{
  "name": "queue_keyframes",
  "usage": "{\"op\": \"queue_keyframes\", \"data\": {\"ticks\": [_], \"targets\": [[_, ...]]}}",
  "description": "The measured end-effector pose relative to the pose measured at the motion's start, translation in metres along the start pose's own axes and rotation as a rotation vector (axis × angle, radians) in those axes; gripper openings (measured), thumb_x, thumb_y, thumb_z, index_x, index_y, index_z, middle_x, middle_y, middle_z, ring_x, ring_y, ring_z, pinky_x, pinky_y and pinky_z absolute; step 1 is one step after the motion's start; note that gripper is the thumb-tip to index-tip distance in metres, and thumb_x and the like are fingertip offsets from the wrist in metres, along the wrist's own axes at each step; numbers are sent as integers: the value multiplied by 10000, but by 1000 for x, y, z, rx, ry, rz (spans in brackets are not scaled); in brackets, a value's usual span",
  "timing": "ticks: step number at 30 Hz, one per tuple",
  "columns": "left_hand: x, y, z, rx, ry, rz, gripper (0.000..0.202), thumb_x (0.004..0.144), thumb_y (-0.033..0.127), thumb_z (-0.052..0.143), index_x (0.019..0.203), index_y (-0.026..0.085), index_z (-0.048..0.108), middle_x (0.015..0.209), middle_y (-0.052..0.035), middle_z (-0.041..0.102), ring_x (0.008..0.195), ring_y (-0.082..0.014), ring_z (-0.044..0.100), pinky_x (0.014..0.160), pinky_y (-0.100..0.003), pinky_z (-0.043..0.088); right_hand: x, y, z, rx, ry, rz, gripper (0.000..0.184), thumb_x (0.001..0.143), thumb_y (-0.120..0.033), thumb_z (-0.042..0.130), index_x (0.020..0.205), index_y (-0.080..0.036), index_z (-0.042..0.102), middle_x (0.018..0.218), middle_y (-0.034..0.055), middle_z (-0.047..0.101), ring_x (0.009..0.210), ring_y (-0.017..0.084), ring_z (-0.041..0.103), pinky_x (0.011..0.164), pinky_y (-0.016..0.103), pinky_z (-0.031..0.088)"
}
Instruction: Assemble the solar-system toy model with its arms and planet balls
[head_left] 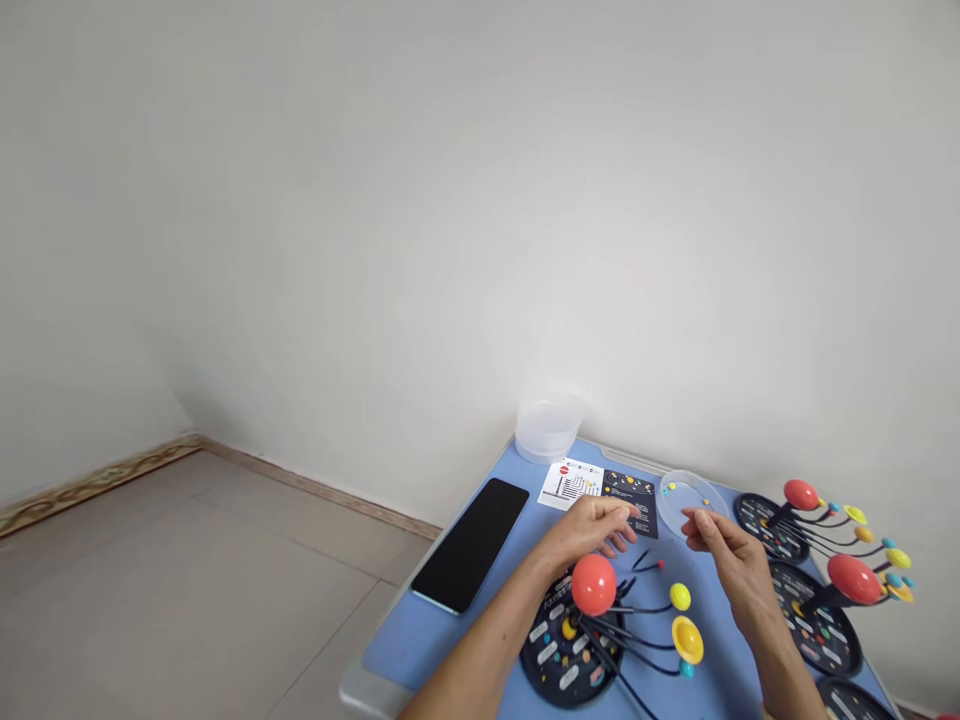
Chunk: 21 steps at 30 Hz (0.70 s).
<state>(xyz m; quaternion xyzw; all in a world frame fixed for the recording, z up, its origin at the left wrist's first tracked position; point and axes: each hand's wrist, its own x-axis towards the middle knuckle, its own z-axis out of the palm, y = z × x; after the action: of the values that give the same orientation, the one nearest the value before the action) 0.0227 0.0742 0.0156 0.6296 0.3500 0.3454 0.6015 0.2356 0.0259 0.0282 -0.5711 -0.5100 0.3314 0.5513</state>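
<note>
A solar system model with a red ball [594, 585] stands on a round black printed base [574, 650]. Its curved black rods carry a yellow ball [680, 597], a ringed yellow planet [688, 640], a small blue ball [686, 670] and a tiny red ball [661, 565]. Just beyond the red ball, my left hand [596, 525] is closed, thumb against fingers. My right hand [724, 548] pinches thumb and forefinger together near a clear shallow dish [724, 490] with several tiny coloured balls. Whatever either hand holds is too small or hidden to make out.
A black-screened phone [471, 545] lies on the blue table [405, 640]. Behind are a clear plastic tub [547, 432], a printed instruction sheet [574, 482] and its dark section [634, 490]. More models [801, 495] [853, 580] line the right edge. A white wall [480, 250] rises behind.
</note>
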Motion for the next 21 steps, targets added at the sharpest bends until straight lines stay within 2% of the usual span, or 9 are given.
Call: {"op": "queue_keyframes", "data": {"ticks": [3,6,11,17,21], "targets": [[-9,6,-7,-4,57,-6,518,825,520,528,1064,87,682,876,-120,731,727,-167,653,628,-256,487,1,2,3,-23,-34,9,486,655,-629,710,842,-185,775,728,65,716,692,213,641,698,335,531],[-14,8,-11,35,118,-19,475,832,501,520,1027,111,707,861,-105,739,743,-173,662,626,-247,495,3,9,4,-72,-89,-21,469,695,-605,679,869,-177,759,744,62,714,685,212,648,666,327,535],[-7,-6,-9,133,222,-29,374,787,338,540,1016,106,722,822,-87,737,702,-177,650,560,-236,480,7,25,1,-457,-168,-149,436,846,-510,484,977,-169,723,852,78,730,709,208,660,662,309,520],[6,-22,-8,283,279,-8,232,675,229,605,808,134,769,720,-55,744,705,-216,662,603,-273,479,1,26,13,-759,-262,-205,262,834,-320,543,1001,-222,719,968,56,715,834,221,650,742,301,448],[8,-27,-8,347,257,13,169,643,209,638,723,146,773,682,-44,750,692,-222,672,628,-279,477,2,28,24,-948,-281,-199,212,858,-220,514,941,-221,709,930,51,694,854,209,639,686,267,403]]}}
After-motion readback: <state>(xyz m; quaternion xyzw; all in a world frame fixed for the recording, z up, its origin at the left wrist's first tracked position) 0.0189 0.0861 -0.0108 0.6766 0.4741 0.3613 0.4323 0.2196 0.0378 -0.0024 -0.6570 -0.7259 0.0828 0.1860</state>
